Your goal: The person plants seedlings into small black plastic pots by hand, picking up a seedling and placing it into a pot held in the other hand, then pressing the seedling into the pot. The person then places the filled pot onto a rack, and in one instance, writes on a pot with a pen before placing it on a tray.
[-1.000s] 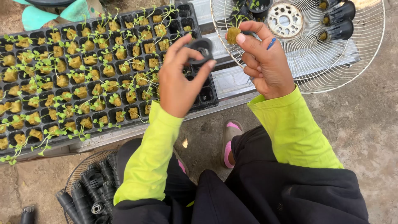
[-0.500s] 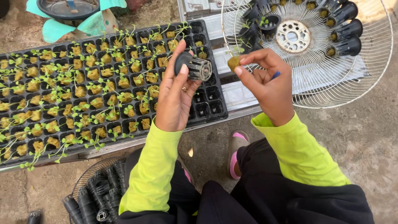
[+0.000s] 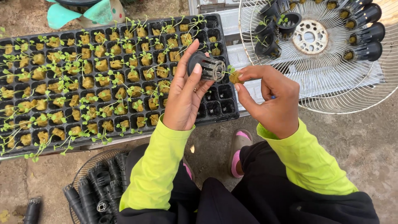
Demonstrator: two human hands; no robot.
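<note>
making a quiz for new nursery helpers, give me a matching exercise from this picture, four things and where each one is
Things:
1. slotted black net cup
2. sponge cube with a seedling
3. black seedling tray
4. white wire fan guard

Places:
A. on the ground at the upper right, with filled cups lying in it
B. pinched in the fingertips of the right hand
C. stretching across the left, full of sprouting cubes
D. held on its side in the left hand

Pairs: 1-D, 2-B, 3-C, 4-A
</note>
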